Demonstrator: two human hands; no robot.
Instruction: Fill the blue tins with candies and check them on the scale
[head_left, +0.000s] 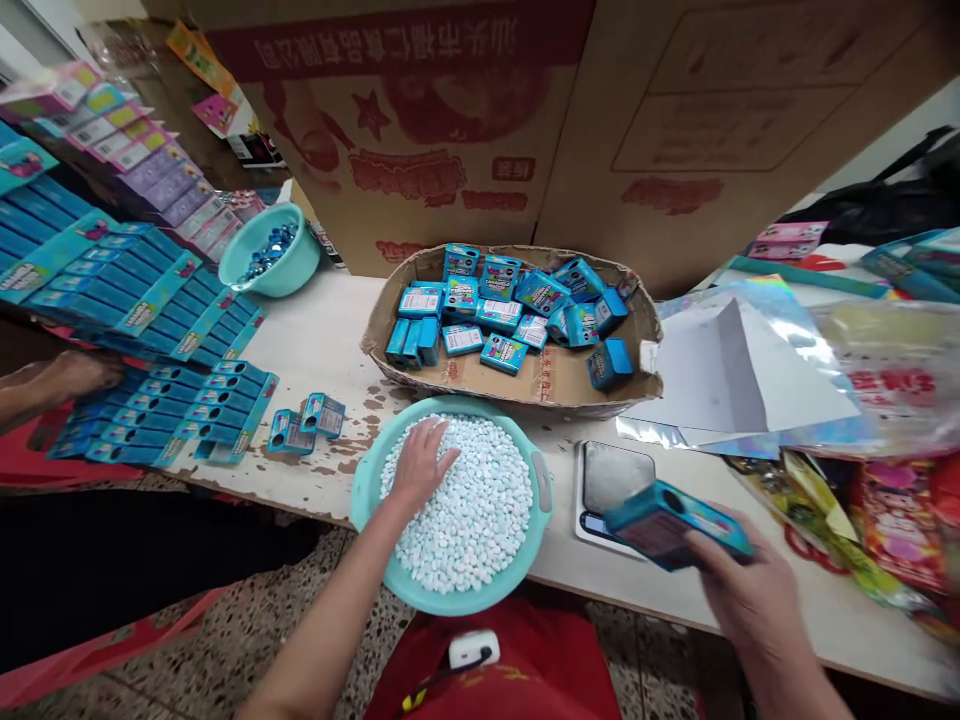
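My left hand (424, 462) lies on small white and pale blue candies (472, 510) that fill a round turquoise basin (546, 490) at the table's front edge. The thumb is apart from the fingers, and some fingertips are partly sunk among the candies. To the right, my right hand (754, 590) grips a blue candy box (671, 525), slightly blurred and tilted, with a dark hole in one end. This box is in front of a small digital scale (619, 475) and covers part of it from view.
Behind the basin, a cut-down cardboard tray (555, 385) holds several blue boxes. Two more boxes (307, 425) stand left of the basin. Stacked display cartons (150, 300), a small bowl (281, 270) of shiny blue pieces and another person's hand (75, 378) are farther left. Plastic packaging (892, 380) lies right.
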